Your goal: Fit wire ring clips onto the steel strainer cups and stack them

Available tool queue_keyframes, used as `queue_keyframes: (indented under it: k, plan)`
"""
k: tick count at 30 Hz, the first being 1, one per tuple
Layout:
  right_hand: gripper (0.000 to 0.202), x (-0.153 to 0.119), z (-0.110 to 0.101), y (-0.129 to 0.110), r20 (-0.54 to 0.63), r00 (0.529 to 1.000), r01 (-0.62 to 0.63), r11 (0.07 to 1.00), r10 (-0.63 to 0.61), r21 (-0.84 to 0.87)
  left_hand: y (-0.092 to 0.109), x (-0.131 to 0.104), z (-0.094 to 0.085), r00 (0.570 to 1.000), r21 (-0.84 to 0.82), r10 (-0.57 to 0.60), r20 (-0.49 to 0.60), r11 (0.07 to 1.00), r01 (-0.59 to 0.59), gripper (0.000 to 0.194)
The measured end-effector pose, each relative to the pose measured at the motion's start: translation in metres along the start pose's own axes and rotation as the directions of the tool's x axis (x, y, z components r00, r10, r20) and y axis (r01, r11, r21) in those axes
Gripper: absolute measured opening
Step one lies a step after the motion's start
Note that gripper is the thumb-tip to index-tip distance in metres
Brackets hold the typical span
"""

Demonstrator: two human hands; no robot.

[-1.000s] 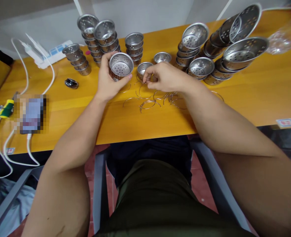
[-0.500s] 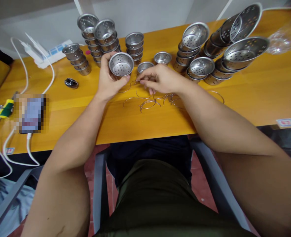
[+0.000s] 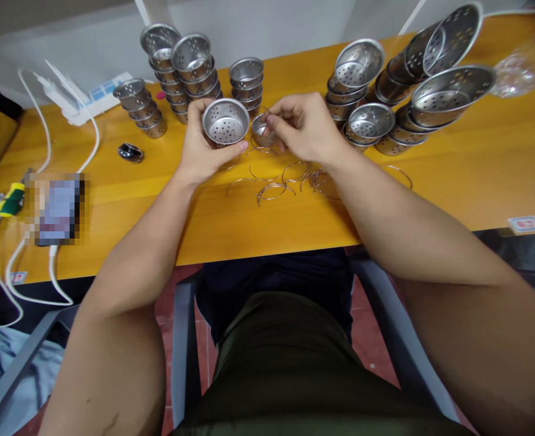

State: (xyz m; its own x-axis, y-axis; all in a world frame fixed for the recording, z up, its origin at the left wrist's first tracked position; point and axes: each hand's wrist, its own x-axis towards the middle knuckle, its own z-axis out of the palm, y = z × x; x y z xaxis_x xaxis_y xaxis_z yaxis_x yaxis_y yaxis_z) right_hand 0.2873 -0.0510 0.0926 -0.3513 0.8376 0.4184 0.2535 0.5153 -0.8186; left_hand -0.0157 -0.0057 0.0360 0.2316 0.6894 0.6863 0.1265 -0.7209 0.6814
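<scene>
Silver round perforated metal cup point(image 3: 226, 124), and it's in my left hand point(image 3: 199, 145), gripped firmly, fingers wrapped around its left side and thumb along the near side! Its wide mouth faces up towards me, over the glossy orange-yellow wooden table point(image 3: 249, 236), a row of holes showing in its wall and more in its base.

Over to my right hand point(image 3: 295, 124), just to the right: thumb and fingertips pinched together, gripping a thin curved metal wire point(image 3: 262, 111), its full shape partly hidden. Right by those fingertips stands a small silver perforated cup point(image 3: 264, 134), partly covered by them.

On the near side, loose thin copper-coloured wire hoops point(image 3: 274, 192) lie scattered across the wood, some overlapping. Far left, 4 upright stacks of silver perforated cups point(image 3: 192, 66); far right, more nested silver perforated cups point(image 3: 358, 79), with crumpled clear plastic point(image 3: 524, 69) beyond them. Well to the left sit a small glossy black object point(image 3: 130, 152) and a white power strip point(image 3: 97, 102).
</scene>
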Motion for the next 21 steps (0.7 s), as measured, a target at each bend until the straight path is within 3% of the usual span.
queue_keyframes:
  k: [5, 8, 13, 21]
  plan:
    - [0.055, 0.004, 0.0, 0.005, -0.115, 0.99, 0.09, 0.996, -0.087, 0.024, -0.001, 0.001, 0.003, 0.997, -0.057, -0.033, 0.07, 0.998, 0.037, 0.108]
    - [0.067, 0.004, 0.001, 0.002, -0.123, 0.989, 0.095, 0.99, -0.082, 0.104, -0.001, -0.002, 0.004, 0.993, -0.089, 0.007, 0.118, 0.996, 0.003, 0.104]
    - [0.054, 0.003, 0.003, -0.009, -0.206, 0.968, 0.149, 0.989, -0.141, 0.022, -0.001, -0.008, 0.006, 0.987, -0.068, 0.031, 0.155, 0.997, -0.021, 0.101]
    - [0.036, -0.006, 0.012, -0.013, -0.149, 0.977, 0.138, 0.986, -0.151, -0.092, -0.002, -0.012, 0.016, 0.984, -0.04, 0.04, 0.174, 0.999, -0.033, 0.12]
